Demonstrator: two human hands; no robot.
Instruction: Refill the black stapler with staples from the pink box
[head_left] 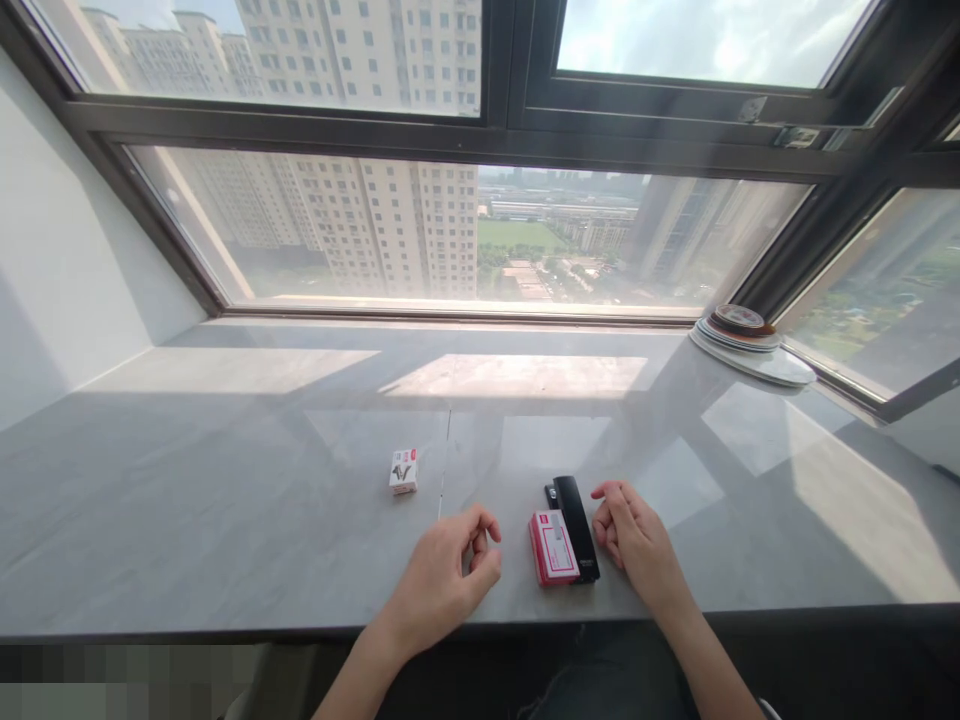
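Note:
A black stapler (574, 530) lies lengthwise on the grey marbled windowsill, its hinge end toward me. Against its left side rests a red and white box (553, 548) with a printed label. My left hand (454, 565) is to the left of that box, apart from it, with fingers loosely curled and a gap between thumb and index finger; it holds nothing that I can see. Close beside the stapler's right side, my right hand (634, 540) is curled in with nothing visible in it. Farther left stands a small white and red box (403, 471) with a dark picture of staples.
Stacked plates or lids (750, 350) sit in the far right corner by the window frame (450, 135). A white wall (67, 250) bounds the left side. The front edge of the sill (225, 615) runs just before my body, and sunlight patches cross the surface.

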